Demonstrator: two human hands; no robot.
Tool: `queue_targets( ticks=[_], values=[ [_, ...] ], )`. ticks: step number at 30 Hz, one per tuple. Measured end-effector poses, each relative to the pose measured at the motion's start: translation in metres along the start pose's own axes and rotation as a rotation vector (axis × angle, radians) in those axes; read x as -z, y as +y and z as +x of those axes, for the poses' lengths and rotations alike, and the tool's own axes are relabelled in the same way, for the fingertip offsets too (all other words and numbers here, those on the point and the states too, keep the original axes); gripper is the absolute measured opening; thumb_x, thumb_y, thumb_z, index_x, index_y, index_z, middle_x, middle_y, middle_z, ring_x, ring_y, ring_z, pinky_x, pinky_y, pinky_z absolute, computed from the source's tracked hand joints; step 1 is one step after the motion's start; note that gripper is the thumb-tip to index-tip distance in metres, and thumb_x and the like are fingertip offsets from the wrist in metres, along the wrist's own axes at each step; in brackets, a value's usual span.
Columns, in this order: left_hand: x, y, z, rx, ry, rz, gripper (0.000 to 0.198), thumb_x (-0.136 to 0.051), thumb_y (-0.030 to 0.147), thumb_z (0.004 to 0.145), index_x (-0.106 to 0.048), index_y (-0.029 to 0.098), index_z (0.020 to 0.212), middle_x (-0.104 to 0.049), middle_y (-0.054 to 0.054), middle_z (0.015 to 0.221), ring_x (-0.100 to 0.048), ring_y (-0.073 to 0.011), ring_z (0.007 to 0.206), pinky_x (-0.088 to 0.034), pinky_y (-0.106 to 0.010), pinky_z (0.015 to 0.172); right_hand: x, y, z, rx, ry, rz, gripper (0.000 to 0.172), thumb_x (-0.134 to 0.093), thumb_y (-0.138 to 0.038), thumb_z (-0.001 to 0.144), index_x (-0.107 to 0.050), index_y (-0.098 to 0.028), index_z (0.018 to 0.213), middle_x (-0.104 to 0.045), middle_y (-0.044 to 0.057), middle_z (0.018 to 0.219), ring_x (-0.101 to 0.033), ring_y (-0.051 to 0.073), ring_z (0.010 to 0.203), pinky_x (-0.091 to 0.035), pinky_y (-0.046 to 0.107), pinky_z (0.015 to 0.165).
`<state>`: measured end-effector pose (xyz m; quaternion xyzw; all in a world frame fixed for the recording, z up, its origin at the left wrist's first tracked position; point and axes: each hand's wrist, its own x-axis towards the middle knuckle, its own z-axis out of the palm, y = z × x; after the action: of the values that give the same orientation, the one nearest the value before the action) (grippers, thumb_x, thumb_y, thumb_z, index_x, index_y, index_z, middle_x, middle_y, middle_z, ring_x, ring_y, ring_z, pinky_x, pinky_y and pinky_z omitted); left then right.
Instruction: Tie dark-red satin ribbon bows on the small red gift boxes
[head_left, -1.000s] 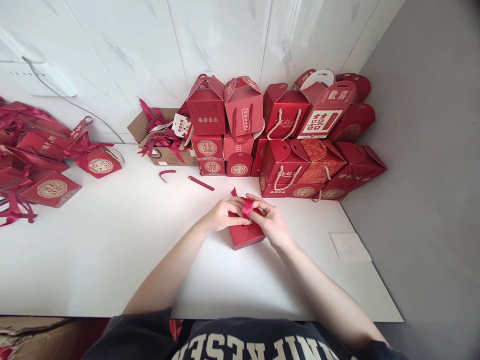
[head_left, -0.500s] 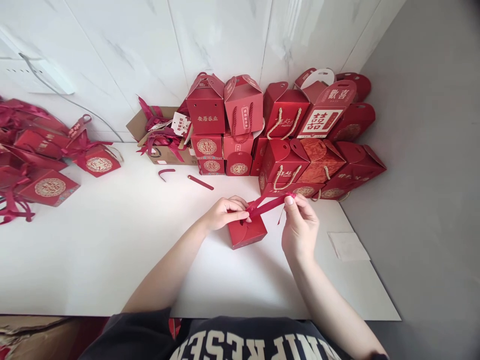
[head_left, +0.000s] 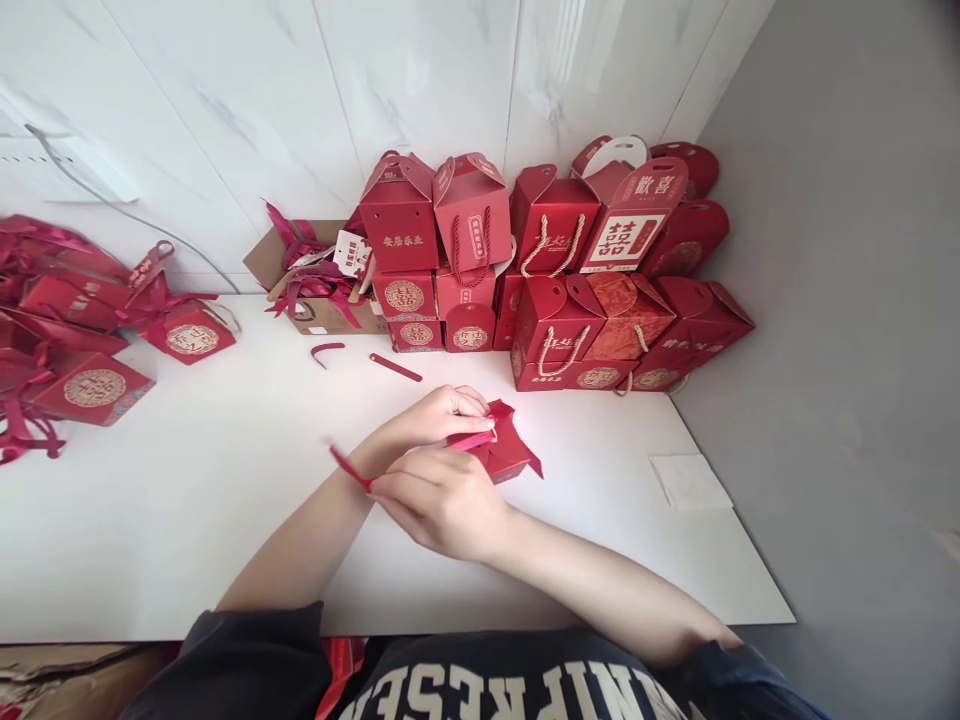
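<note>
A small red gift box (head_left: 508,455) lies on the white table (head_left: 187,510) in front of me. My left hand (head_left: 442,410) is closed on the top of the box, pinching the red ribbon (head_left: 469,441) where it meets the lid. My right hand (head_left: 442,500) has crossed over my left forearm and is closed on the ribbon's other end, which sticks out past my fingers to the left (head_left: 346,467). The ribbon runs taut between the two hands. A short ribbon tail hangs off the box's right side.
A stack of red gift boxes (head_left: 555,270) with rope handles stands against the wall behind. A cardboard box of ribbons (head_left: 319,280) sits left of it. More red boxes (head_left: 94,385) lie far left. Two loose red strips (head_left: 397,367) and a white paper (head_left: 688,480) lie on the table.
My right hand has swung from the right of the box across to the left, pulling the ribbon end over my left forearm. My left hand stayed on the box.
</note>
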<state>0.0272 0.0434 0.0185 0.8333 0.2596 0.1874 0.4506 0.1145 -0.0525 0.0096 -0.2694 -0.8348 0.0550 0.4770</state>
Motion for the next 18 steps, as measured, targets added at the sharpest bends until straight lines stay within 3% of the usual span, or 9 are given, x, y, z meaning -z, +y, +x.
queue_targets(
  ticks=[4, 8, 11, 15, 18],
  values=[
    [0.012, -0.012, 0.007, 0.059, -0.176, -0.093, 0.025, -0.061, 0.031, 0.088, -0.076, 0.018, 0.074, -0.067, -0.004, 0.072, -0.057, -0.0181, 0.098, -0.044, -0.031, 0.095, -0.034, 0.006, -0.007, 0.094, -0.230, -0.228, 0.026, -0.043, -0.004, 0.089, -0.059, -0.017, 0.073, -0.062, 0.000, 0.068, -0.054, 0.013, 0.055, -0.034, 0.029, 0.045],
    [0.019, -0.015, 0.010, 0.095, -0.239, -0.078, 0.020, -0.062, 0.031, 0.086, -0.079, 0.020, 0.083, -0.069, -0.004, 0.077, -0.057, -0.0183, 0.104, -0.042, -0.030, 0.097, -0.045, 0.011, -0.007, 0.094, -0.370, -0.259, 0.025, -0.040, -0.001, 0.087, -0.057, -0.016, 0.078, -0.061, 0.001, 0.072, -0.052, 0.013, 0.054, -0.026, 0.030, 0.044],
    [0.019, -0.010, 0.010, 0.123, -0.242, -0.014, 0.015, -0.071, 0.033, 0.079, -0.076, 0.020, 0.073, -0.069, -0.004, 0.079, -0.057, -0.0199, 0.107, -0.043, -0.031, 0.096, -0.049, 0.013, -0.005, 0.058, -0.424, -0.251, 0.023, -0.040, -0.002, 0.087, -0.058, -0.016, 0.081, -0.062, 0.002, 0.075, -0.053, 0.014, 0.056, -0.025, 0.030, 0.045],
    [0.017, -0.009, 0.010, 0.121, -0.213, 0.041, 0.021, -0.079, 0.032, 0.069, -0.067, 0.019, 0.058, -0.067, -0.003, 0.075, -0.058, -0.0210, 0.107, -0.045, -0.030, 0.093, -0.039, 0.012, -0.002, 0.025, -0.417, -0.177, 0.023, -0.041, -0.007, 0.093, -0.060, -0.016, 0.085, -0.064, 0.003, 0.079, -0.054, 0.015, 0.062, -0.032, 0.029, 0.051],
    [0.017, -0.016, 0.010, 0.083, -0.234, 0.028, 0.024, -0.075, 0.030, 0.074, -0.064, 0.019, 0.055, -0.062, -0.002, 0.064, -0.058, -0.0207, 0.104, -0.044, -0.030, 0.093, -0.008, 0.019, 0.001, 0.041, -0.343, 0.044, 0.023, -0.044, -0.030, 0.099, -0.062, -0.016, 0.093, -0.066, 0.004, 0.087, -0.059, 0.016, 0.080, -0.043, 0.028, 0.069]
  ],
)
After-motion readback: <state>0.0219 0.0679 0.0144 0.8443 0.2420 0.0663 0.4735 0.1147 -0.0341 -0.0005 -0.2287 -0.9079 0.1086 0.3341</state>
